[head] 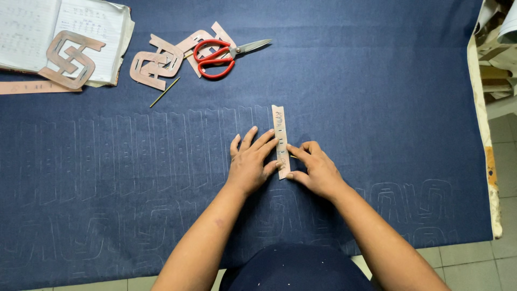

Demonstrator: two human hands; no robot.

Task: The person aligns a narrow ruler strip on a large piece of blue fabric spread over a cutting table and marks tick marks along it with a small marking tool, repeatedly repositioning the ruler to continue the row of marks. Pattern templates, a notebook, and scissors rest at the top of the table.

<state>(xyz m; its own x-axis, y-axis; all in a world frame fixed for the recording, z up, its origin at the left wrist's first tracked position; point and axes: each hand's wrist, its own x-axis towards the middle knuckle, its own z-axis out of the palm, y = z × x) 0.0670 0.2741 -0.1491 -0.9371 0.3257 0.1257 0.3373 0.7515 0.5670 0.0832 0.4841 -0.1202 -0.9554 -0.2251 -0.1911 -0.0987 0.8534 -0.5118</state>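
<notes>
A narrow cardboard strip (280, 141) with a row of small slots lies upright at the centre of the frame on the dark blue cloth (377, 81), at the right end of a long row of chalked outlines of the same shape.

The likeliest slip here is the strip creeping sideways or turning a little under the fingers. It is light and rests on soft cloth, so any push against its right edge would carry it along, and the new outline would then sit crooked or overlap its neighbour. Uneven pressure, heavy at the bottom and light at the top, could let the upper end swing. The cloth itself might also ruck under the palm.

The left hand (250, 161) lies flat with fingers spread and slightly fanned, the fingertips pressing the strip's left edge and lower half. The right hand (315, 167) is curled, thumb and forefinger pinched on what looks like a thin marking stick, its tip at the strip's right edge; the stick is too small to make out clearly. Both forearms come up from the bottom of the frame.

Red-handled scissors (218, 55) and more cardboard cut-outs (156, 63) lie at upper left, beside an open notebook (86, 27).
</notes>
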